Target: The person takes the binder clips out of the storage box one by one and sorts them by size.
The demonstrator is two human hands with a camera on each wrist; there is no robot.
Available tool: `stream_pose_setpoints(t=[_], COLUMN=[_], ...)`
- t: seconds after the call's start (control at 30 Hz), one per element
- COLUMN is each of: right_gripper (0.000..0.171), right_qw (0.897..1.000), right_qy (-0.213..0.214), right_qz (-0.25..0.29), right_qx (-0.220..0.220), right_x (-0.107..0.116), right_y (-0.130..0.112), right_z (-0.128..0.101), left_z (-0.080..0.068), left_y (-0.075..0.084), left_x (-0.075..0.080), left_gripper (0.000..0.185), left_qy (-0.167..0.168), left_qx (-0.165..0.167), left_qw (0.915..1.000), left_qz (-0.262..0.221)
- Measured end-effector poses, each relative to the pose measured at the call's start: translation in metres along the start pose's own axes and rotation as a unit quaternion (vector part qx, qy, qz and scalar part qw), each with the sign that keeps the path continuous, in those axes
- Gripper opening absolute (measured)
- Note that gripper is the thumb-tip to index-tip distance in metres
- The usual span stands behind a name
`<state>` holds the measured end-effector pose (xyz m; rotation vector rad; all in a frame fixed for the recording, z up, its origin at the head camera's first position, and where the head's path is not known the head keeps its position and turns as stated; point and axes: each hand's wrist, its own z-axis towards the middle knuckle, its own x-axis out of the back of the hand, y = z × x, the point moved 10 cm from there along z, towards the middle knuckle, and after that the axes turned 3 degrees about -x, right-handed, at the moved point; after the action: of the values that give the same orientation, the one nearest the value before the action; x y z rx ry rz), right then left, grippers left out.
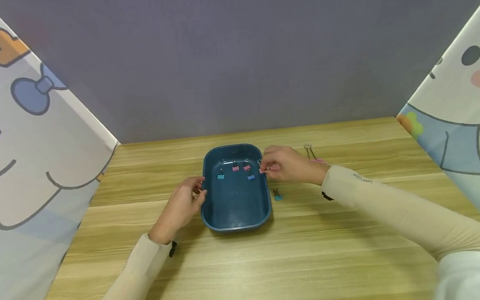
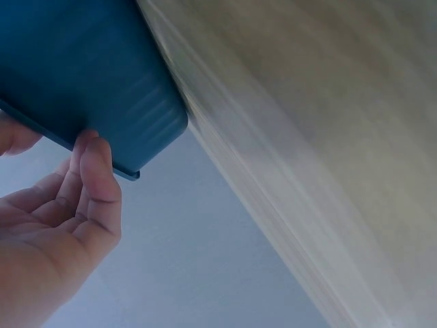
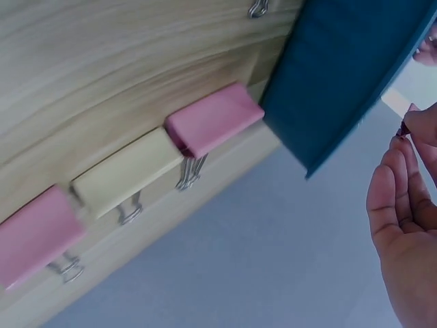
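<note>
A dark blue plastic tray [image 1: 238, 212] stands on the table with several small binder clips inside: a teal clip [image 1: 221, 176], a blue clip [image 1: 251, 177] and pink ones, such as one pink clip [image 1: 235, 168]. At the tray's left side, my left hand [image 1: 181, 203] touches the rim with bent, relaxed fingers and thumb; in the left wrist view its fingertips [image 2: 95, 154] meet the outer wall. Over the right rim, my right hand [image 1: 286, 164] pinches a small pink binder clip [image 1: 262, 171] between thumb and fingers. That clip is mostly covered by the fingertips in the right wrist view.
Right of the tray, a small teal clip [image 1: 278, 196] lies on the wooden table [image 1: 242, 273]. Large binder clips, a pink one [image 3: 215, 119], a cream one [image 3: 126, 171] and another pink one [image 3: 41, 236], stand in a row beyond the right hand. A grey panel [image 1: 231, 55] rises behind.
</note>
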<state>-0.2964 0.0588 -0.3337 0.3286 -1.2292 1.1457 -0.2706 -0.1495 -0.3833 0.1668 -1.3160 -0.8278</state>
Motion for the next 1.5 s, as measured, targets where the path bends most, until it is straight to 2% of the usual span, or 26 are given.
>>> stream_pose_setpoints(t=[0.1, 0.23, 0.37, 0.63, 0.87, 1.1, 1.5], right_gripper=[0.012, 0.013, 0.015, 0.014, 0.015, 0.013, 0.013], right_qw=[1.000, 0.999, 0.999, 0.998, 0.995, 0.993, 0.991], right_qy=[0.021, 0.007, -0.017, -0.035, -0.067, -0.079, -0.090], right_qz=[0.002, 0.000, -0.001, -0.007, 0.017, 0.056, 0.053], right_qx=[-0.007, -0.036, -0.048, -0.056, -0.073, -0.064, -0.086], right_x=[0.010, 0.012, 0.004, -0.010, -0.030, -0.040, -0.045], right_y=[0.004, 0.014, 0.021, 0.029, 0.037, 0.037, 0.042], right_z=[-0.011, -0.027, -0.040, -0.057, -0.071, -0.078, -0.079], left_z=[0.000, 0.000, -0.001, -0.001, 0.000, 0.000, 0.000], left_y=[0.000, 0.000, -0.001, -0.001, 0.000, -0.002, -0.002], left_x=[-0.001, -0.002, -0.002, -0.001, -0.001, -0.001, -0.002], left_gripper=[0.036, 0.037, 0.037, 0.035, 0.035, 0.035, 0.036], left_qy=[-0.003, -0.007, -0.007, 0.001, 0.002, 0.000, 0.000], left_qx=[0.000, 0.005, 0.009, -0.001, 0.000, 0.003, 0.003], left_qw=[1.0000, 1.0000, 0.9999, 1.0000, 1.0000, 1.0000, 1.0000], left_qz=[-0.002, -0.003, 0.000, -0.001, -0.003, -0.003, -0.003])
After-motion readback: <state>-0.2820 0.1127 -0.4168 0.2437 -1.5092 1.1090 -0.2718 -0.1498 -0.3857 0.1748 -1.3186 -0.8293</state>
